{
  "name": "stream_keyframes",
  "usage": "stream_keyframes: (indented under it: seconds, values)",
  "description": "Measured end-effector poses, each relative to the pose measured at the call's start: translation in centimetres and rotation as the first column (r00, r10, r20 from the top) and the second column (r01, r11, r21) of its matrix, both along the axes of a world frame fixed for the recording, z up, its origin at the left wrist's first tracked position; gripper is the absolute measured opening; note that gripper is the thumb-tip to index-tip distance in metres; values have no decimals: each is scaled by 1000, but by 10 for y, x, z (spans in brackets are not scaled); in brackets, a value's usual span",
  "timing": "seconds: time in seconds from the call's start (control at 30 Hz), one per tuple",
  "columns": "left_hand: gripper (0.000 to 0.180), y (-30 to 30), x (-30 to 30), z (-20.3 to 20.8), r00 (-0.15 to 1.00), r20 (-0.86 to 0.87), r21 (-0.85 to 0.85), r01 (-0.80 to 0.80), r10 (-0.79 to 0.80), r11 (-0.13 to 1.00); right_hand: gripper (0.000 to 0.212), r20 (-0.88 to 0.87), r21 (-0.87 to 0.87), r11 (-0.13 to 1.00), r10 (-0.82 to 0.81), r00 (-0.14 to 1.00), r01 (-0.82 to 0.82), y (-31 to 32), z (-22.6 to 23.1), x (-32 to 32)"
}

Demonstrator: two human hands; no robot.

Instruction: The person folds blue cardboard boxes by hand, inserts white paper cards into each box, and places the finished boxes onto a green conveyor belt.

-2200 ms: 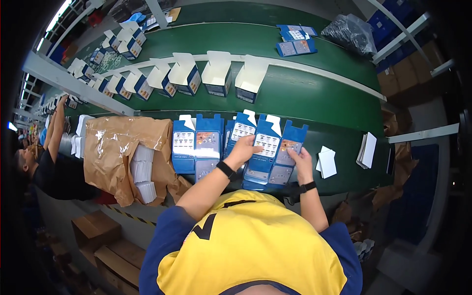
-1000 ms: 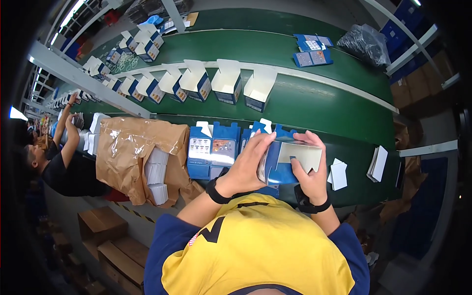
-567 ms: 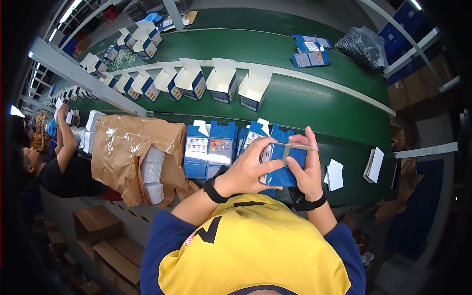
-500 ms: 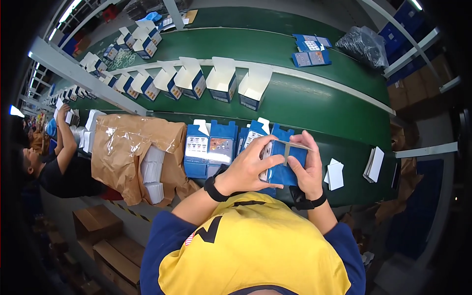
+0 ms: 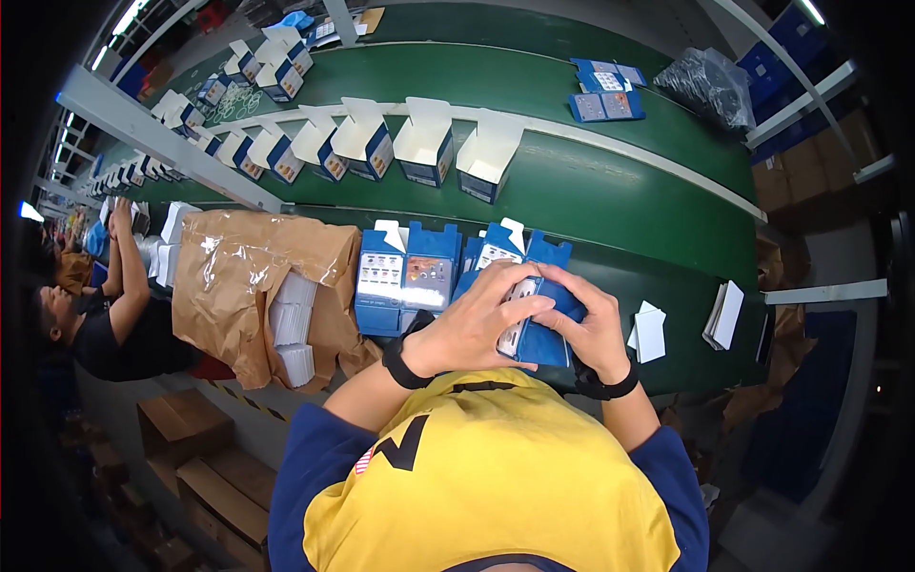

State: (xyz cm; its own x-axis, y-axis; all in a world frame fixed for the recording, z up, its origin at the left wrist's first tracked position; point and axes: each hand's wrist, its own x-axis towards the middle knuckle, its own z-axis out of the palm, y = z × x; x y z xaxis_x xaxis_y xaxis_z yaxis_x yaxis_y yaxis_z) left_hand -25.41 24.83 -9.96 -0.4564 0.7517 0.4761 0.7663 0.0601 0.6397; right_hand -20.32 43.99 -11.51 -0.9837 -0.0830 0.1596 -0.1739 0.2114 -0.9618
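A small blue printed carton (image 5: pixel 543 341) is held between my two hands, close to my chest. My left hand (image 5: pixel 469 322) grips its left side, thumb laid across the top. From the right, my right hand (image 5: pixel 599 332) wraps the far corner, its thumb pressing near the left one. Fingers hide much of the carton's top. Just beyond my left hand, flat blue carton blanks (image 5: pixel 408 276) lie on the green bench, and another blank (image 5: pixel 500 250) shows behind the held carton.
A brown paper sack (image 5: pixel 257 253) holding white folded card stands left. Open cartons (image 5: pixel 488 162) line the green conveyor (image 5: pixel 610 176). White cards (image 5: pixel 649 334) and a folded card stack (image 5: pixel 724 315) lie right. A co-worker (image 5: pixel 114 305) is at far left.
The carton has tilted, and the open edge facing up earlier is now covered by my fingers. My right hand has moved inward, bringing both thumbs close together. The conveyor's open cartons sit slightly further left.
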Motion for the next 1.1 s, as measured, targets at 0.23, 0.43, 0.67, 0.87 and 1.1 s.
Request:
stream_keyframes:
  seconds: [0.23,0.43,0.67,0.87,1.1]
  values:
    - [93,2,2,-2,994,101,49,30,-34,998,58,64,-375,927,56,996,-28,7,-7,3]
    - [107,27,3,-15,975,169,124,-165,143,978,81,-85,-645,761,-166,982,72,-24,0,5]
    - [99,26,-13,-33,989,143,20,-43,40,999,85,250,-665,727,2,968,170,37,-42,-17]
    - [84,15,-59,-72,856,-461,-271,-386,233,882,97,471,-702,704,351,809,103,75,-73,-78]
    - [90,27,-27,-160,658,192,-578,-524,728,626,118,-171,161,957,-214,962,242,46,-168,-203]
